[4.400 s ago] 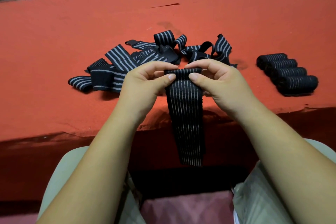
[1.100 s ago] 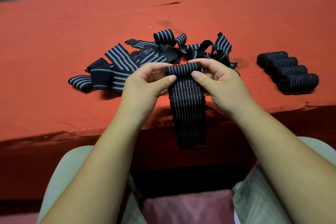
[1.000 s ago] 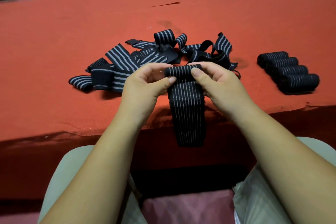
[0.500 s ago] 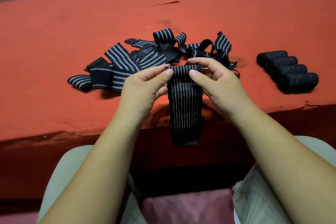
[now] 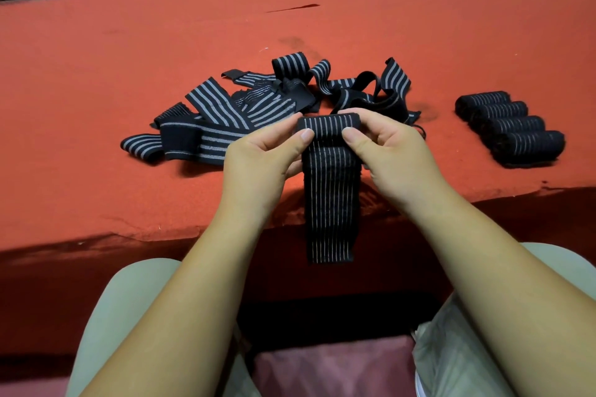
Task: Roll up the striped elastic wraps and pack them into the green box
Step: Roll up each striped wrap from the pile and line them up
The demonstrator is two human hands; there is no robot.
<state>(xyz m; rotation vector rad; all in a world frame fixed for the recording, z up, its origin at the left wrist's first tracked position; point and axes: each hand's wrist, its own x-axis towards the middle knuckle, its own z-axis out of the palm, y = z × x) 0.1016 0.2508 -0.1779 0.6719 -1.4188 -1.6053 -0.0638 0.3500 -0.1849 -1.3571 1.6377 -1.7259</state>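
While the red tabletop point(image 5: 96, 80) stretches wide, a heap of loose striped wraps point(image 5: 245, 106) lies at its middle and four rolled wraps point(image 5: 511, 129) sit in a row near the right edge. Over the near edge hangs a half-rolled wrap point(image 5: 332, 203), its roll clamped between the fingers of the left hand point(image 5: 258, 167) and right hand point(image 5: 400, 161).

The roll point(image 5: 328, 126) at the top of the wrap point(image 5: 332, 171) is thicker than a few seconds ago; the loose tail point(image 5: 330, 235) hanging past the table edge point(image 5: 161, 232) is shorter, its end higher. The thumb of the left hand point(image 5: 258, 164), lifted over the roll half a second ago, now presses the roll's lower corner.
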